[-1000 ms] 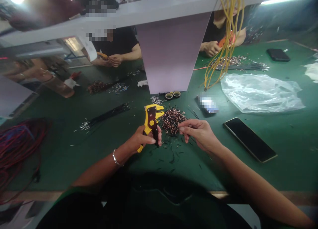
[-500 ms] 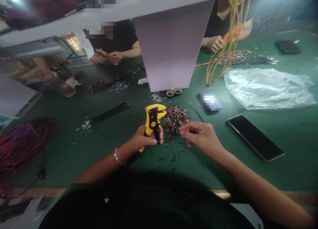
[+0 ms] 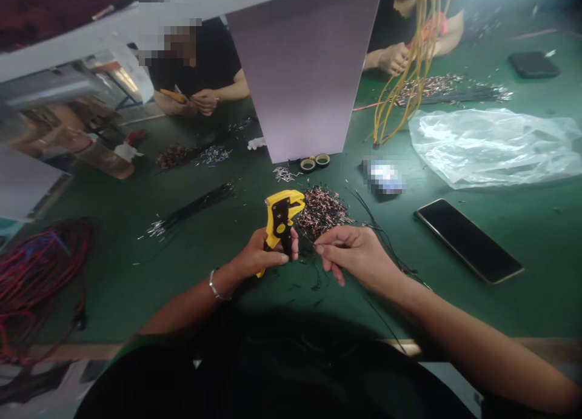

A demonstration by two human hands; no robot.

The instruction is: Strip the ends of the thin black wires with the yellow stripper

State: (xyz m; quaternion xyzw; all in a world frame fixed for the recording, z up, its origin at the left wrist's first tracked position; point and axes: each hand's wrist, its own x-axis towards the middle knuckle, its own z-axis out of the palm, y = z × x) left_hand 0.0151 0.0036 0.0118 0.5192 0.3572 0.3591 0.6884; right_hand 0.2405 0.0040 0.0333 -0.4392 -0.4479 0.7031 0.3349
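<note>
My left hand [image 3: 268,252] is wrapped around the handles of a yellow and black wire stripper [image 3: 279,219], its jaws pointing up and to the right. To the right of it, my right hand [image 3: 348,252] pinches a thin black wire [image 3: 379,316] near one end. That wire's tip points toward the stripper, and its tail trails down to the table's front edge. Just beyond both hands lies a pile of short wire pieces with copper-coloured ends [image 3: 324,210]. Small black scraps [image 3: 318,279] are scattered between my hands. More black wires [image 3: 379,228] lie beside my right hand.
A phone [image 3: 468,240] and a clear plastic bag [image 3: 495,149] lie to the right. Two tape rolls [image 3: 308,165] sit by the upright panel [image 3: 309,73]. At left are a black wire bundle [image 3: 195,210] and red cables [image 3: 40,279]. Co-workers' hands [image 3: 207,102] work across the table.
My right hand has moved slightly left and toward me, and a long black wire now shows trailing from it. The left hand keeps its grip on the stripper. The view has shifted slightly.
</note>
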